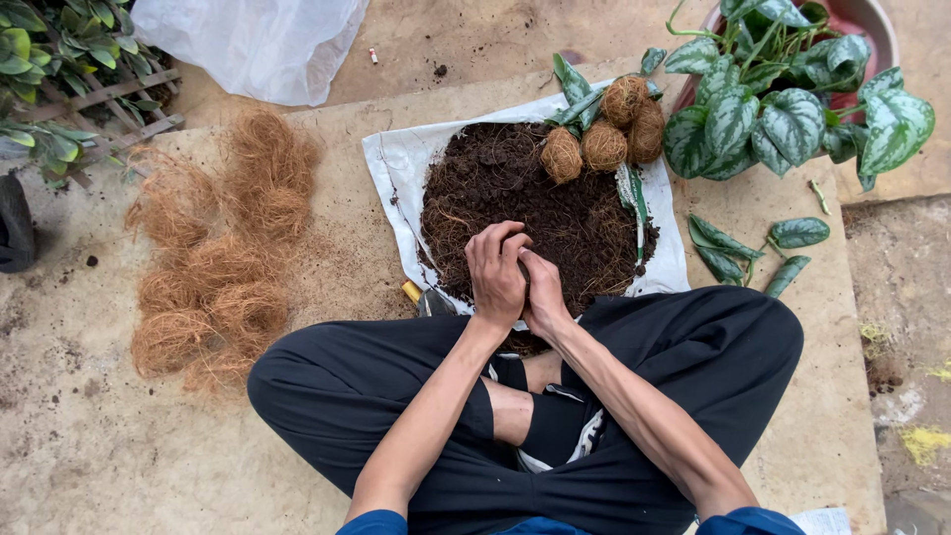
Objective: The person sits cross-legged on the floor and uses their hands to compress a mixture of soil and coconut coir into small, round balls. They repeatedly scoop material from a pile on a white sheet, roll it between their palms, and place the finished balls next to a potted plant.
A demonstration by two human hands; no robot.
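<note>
While a person sits cross-legged on a concrete floor, seen from above by a camera on their head, both hands meet at the near edge of a round mound of dark soil. That soil mound is the landmark for everything else. It is heaped on a white plastic sheet directly in front of the person's knees. The left hand and the right hand are pressed together, fingers curled closed around something small and dark between them, probably a clump of soil, though what exactly they hold cannot be told. The left hand lies slightly over the right; both are equally close to the mound, touching its near rim, and the bulk of the soil lies straight ahead of them. At the mound's far edge sit four fibre-wrapped balls with green leaves poking out. Beyond and to the right of the mound stands a potted plant with silver-patterned leaves, and a few cut leaves lie just right of the sheet. Well to the left of the mound is a loose pile of brown coconut fibre.
</note>
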